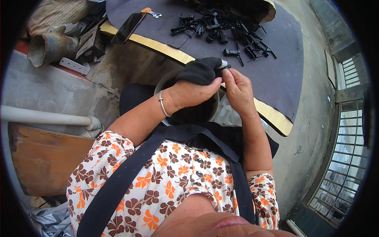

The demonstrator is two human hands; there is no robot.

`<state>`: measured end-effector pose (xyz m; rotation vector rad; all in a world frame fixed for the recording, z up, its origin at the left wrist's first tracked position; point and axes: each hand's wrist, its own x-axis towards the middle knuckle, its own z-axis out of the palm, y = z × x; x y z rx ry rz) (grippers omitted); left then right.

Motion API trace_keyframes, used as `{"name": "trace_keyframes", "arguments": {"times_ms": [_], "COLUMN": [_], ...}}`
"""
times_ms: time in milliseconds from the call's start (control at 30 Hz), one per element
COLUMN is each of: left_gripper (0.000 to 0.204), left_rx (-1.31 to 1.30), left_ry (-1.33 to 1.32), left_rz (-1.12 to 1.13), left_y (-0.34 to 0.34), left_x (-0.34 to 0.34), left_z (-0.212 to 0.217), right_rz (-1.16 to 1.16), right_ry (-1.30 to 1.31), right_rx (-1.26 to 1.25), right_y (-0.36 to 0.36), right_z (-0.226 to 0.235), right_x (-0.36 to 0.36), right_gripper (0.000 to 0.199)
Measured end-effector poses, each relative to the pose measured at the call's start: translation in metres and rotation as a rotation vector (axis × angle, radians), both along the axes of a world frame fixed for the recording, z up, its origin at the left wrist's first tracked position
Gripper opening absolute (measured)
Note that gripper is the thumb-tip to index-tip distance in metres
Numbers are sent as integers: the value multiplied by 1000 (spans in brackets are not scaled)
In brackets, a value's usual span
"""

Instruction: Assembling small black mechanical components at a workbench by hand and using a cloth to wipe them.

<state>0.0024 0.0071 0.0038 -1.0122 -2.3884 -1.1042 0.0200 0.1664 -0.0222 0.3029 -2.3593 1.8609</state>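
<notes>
My left hand (192, 93) is held over the near edge of the table. Something black and soft-looking, like cloth or a glove (197, 72), covers its fingers, and a whitish tip (224, 64) sticks out on the right. The fingers under it are hidden. My right hand (239, 87) is closed, its thumb and forefinger pinched at that tip around a small dark piece (228, 66) that is mostly hidden. Both hands meet there. Beyond them, a loose pile of black plastic parts with thin arms (213, 27) lies on the table, a few of them apart from the heap.
The dark-topped table (282, 67) has a pale yellow edge. On it lie a phone (129, 28) and an orange-handled tool (152, 12). A bucket (161, 83) stands below my hands. To the left are a rusty pipe fitting (51, 46), a white pipe (43, 115) and a wooden board (47, 160).
</notes>
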Motion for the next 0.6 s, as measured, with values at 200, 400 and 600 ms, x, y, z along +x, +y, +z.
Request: {"name": "trace_keyframes", "arguments": {"times_ms": [200, 400, 600], "left_gripper": [25, 25, 28], "left_rx": [410, 784, 871], "left_ry": [-478, -1004, -1105], "left_rz": [-146, -219, -263], "left_y": [-6, -10, -14], "left_x": [-11, -15, -21], "left_z": [-4, -5, -7], "right_rz": [17, 91, 26], "right_ry": [59, -21, 146], "right_rx": [77, 274, 282], "right_y": [11, 20, 18], "right_z": [15, 27, 19], "right_x": [6, 8, 4], "right_gripper": [21, 14, 9]}}
